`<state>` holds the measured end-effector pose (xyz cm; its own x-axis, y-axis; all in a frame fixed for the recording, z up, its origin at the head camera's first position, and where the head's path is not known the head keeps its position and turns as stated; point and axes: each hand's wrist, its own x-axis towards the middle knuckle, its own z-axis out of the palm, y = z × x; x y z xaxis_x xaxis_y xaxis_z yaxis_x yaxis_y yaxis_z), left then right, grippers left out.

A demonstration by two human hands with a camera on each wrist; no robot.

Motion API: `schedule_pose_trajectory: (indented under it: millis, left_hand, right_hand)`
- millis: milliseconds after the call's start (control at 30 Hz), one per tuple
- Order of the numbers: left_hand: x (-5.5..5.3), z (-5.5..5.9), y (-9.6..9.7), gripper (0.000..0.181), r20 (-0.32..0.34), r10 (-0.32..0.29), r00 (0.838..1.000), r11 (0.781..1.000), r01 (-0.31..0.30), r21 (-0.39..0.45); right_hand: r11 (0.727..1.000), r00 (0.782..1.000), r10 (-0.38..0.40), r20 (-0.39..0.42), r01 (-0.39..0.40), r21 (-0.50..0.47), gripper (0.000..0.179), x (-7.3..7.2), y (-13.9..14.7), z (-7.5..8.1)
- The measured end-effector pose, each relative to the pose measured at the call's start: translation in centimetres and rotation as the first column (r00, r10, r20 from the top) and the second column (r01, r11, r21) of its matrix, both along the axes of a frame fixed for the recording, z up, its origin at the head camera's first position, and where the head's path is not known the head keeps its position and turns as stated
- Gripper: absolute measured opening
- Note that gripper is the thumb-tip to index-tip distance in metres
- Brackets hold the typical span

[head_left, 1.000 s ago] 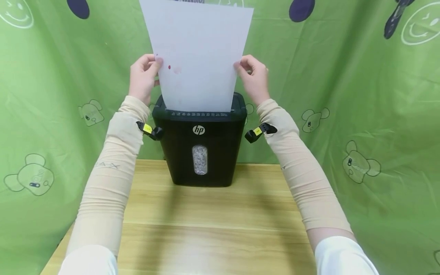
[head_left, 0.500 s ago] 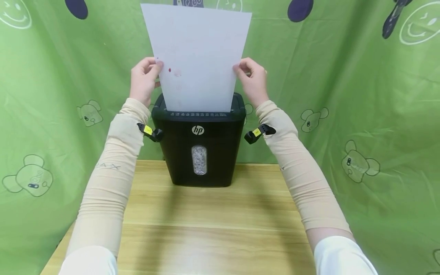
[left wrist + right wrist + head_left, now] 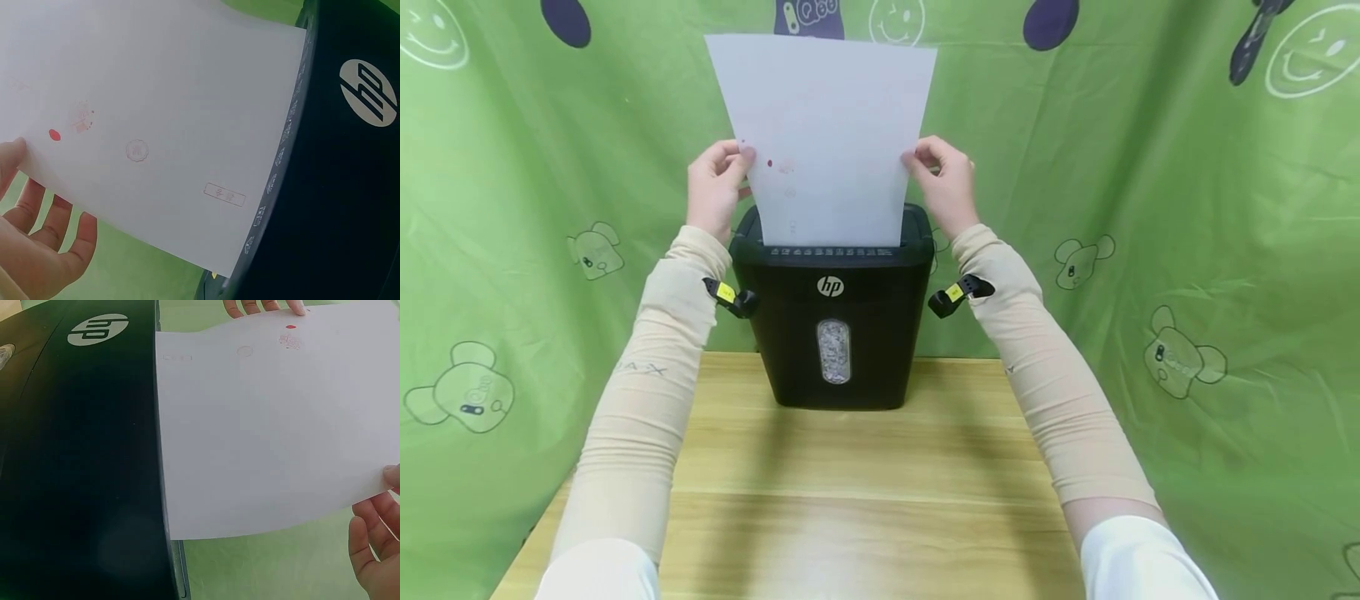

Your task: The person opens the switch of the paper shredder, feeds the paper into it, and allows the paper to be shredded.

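A white sheet of paper (image 3: 831, 125) stands upright, its lower edge down in the top slot of a black HP paper shredder (image 3: 880, 333). My left hand (image 3: 715, 185) pinches the sheet's left edge between thumb and fingers. On the opposite edge, my right hand (image 3: 946, 185) pinches it at about the same height. Small red marks show near the left side; in the left wrist view they include a red oval (image 3: 55, 135), a round stamp (image 3: 137, 150) and a boxed stamp (image 3: 225, 194). The paper's bottom edge is hidden inside the shredder.
The shredder stands at the back of a wooden table (image 3: 865, 483). Paper shreds show through its window (image 3: 834, 352). A green patterned curtain (image 3: 1097, 167) hangs behind and on both sides. Small black wrist cameras (image 3: 743, 303) sit on both sleeved forearms.
The sheet has moved down toward the shredder, its top edge now lower in the head view. Both hands have gone down with it, still pinching its edges.
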<state>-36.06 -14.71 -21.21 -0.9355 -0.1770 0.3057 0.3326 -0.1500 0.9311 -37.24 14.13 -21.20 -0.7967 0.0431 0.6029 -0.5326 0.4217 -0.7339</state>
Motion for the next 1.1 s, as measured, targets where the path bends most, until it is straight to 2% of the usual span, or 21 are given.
schedule_pose_trajectory:
  millis: [267,767,1100]
  left_hand:
    - [0.0,-0.2,0.2,0.008,-0.014,0.013,1.000,1.000,-0.013,-0.005]
    - [0.2,0.2,1.1,0.007,-0.066,0.014,0.998,1.000,-0.015,-0.017]
    - [-0.2,-0.2,0.8,0.008,-0.035,0.006,0.999,1.000,-0.006,0.002]
  right_hand:
    - [1.000,1.000,0.009,-0.005,-0.009,0.006,0.018,-0.3,0.1,-0.3]
    - [1.000,1.000,0.021,-0.017,-0.021,-0.018,0.017,-0.2,0.8,-0.2]
    - [0.999,1.000,0.013,-0.017,-0.013,0.035,0.018,-0.6,0.6,-0.3]
